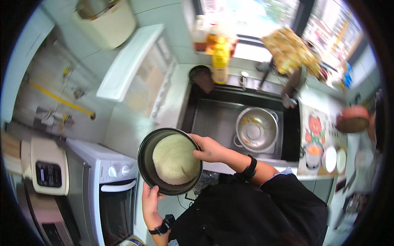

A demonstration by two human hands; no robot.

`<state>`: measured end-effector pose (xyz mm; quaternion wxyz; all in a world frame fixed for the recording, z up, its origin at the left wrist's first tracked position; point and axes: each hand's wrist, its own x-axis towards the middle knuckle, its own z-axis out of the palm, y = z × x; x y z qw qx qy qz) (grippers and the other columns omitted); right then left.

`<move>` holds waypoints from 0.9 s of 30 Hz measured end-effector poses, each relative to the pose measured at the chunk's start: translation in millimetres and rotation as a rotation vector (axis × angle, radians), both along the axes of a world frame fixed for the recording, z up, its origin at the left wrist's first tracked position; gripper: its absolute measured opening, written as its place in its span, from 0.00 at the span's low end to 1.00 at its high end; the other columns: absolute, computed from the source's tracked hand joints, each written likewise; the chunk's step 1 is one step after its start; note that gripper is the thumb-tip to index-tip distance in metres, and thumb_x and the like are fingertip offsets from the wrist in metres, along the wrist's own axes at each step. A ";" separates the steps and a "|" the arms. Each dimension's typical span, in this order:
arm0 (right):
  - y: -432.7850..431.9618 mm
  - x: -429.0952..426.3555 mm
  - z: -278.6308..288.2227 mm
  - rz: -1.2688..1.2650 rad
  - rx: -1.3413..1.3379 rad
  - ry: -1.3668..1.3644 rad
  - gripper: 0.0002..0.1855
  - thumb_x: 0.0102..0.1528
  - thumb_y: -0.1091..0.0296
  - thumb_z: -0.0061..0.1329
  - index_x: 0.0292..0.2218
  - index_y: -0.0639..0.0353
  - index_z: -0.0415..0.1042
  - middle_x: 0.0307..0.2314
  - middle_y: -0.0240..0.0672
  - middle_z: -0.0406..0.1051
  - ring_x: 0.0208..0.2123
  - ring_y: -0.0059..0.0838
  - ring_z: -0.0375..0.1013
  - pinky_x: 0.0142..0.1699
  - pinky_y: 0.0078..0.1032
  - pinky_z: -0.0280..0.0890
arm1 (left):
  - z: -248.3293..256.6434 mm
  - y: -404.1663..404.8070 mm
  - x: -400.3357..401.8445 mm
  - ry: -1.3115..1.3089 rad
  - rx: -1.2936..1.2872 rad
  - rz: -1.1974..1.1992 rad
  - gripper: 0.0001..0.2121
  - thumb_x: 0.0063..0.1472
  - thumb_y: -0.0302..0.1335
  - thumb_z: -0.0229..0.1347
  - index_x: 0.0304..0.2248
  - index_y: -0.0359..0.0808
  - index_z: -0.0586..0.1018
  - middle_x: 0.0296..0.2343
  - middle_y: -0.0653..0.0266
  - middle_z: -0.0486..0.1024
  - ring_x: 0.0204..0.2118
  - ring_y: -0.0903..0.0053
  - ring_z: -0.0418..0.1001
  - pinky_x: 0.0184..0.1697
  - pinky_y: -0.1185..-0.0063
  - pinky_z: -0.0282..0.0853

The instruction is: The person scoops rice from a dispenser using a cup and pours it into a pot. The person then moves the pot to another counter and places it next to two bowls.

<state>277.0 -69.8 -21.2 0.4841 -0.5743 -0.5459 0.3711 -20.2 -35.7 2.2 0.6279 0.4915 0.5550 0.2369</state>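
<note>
A dark round inner pot (146, 160) holds pale dry grain that looks like rice (175, 158). My right hand (209, 149) grips its rim at the upper right, the fingertips reaching inside. My left hand (150, 195) grips the rim at the lower left. The pot is in front of my body, left of the dark sink (212, 123). In the sink sits a stainless steel basin (257, 129) with two handles and orange-yellow bits inside.
A yellow squeeze bottle (221, 61) stands behind the sink, near the faucet. To the left are a white-lidded storage bin (132, 61), a white oven (118, 184) and a rice cooker (49, 169). A patterned mat (314, 123) with a cup (313, 156) and bowls (329, 159) lies at the right.
</note>
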 end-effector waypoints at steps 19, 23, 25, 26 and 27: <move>-375.0 -92.3 40.9 -0.836 0.081 0.508 0.31 0.48 0.79 0.40 0.54 0.69 0.52 0.48 0.37 0.62 0.50 0.23 0.60 0.54 0.23 0.56 | 25.9 -122.3 90.6 -0.449 -0.169 -1.027 0.29 0.54 0.27 0.50 0.55 0.30 0.56 0.40 0.63 0.70 0.30 0.85 0.71 0.24 0.90 0.67; -457.8 -97.8 39.2 -1.008 0.170 0.495 0.31 0.48 0.79 0.40 0.54 0.69 0.52 0.47 0.37 0.62 0.50 0.23 0.60 0.54 0.23 0.56 | 27.4 -189.4 137.8 -0.431 -0.198 -1.206 0.26 0.55 0.24 0.48 0.54 0.31 0.57 0.38 0.63 0.70 0.28 0.85 0.71 0.22 0.90 0.66; -503.1 -97.2 38.7 -1.088 0.185 0.451 0.30 0.48 0.79 0.40 0.54 0.70 0.53 0.47 0.37 0.62 0.50 0.23 0.60 0.54 0.22 0.56 | 33.3 -228.4 164.9 -0.425 -0.176 -1.289 0.25 0.54 0.22 0.46 0.53 0.31 0.58 0.36 0.64 0.71 0.27 0.86 0.71 0.21 0.90 0.66; -524.2 -96.8 33.1 -1.176 0.188 0.442 0.27 0.48 0.78 0.41 0.51 0.69 0.56 0.43 0.34 0.65 0.45 0.20 0.63 0.50 0.20 0.59 | 37.6 -250.5 179.5 -0.402 -0.210 -1.328 0.25 0.54 0.21 0.46 0.53 0.31 0.59 0.36 0.64 0.71 0.26 0.86 0.71 0.21 0.90 0.65; -547.1 -94.6 31.2 -1.189 0.201 0.437 0.27 0.48 0.78 0.41 0.51 0.69 0.56 0.43 0.34 0.65 0.45 0.20 0.63 0.50 0.20 0.59 | 40.5 -275.1 192.2 -0.376 -0.244 -1.361 0.25 0.53 0.20 0.45 0.53 0.31 0.59 0.35 0.64 0.71 0.25 0.87 0.70 0.21 0.90 0.64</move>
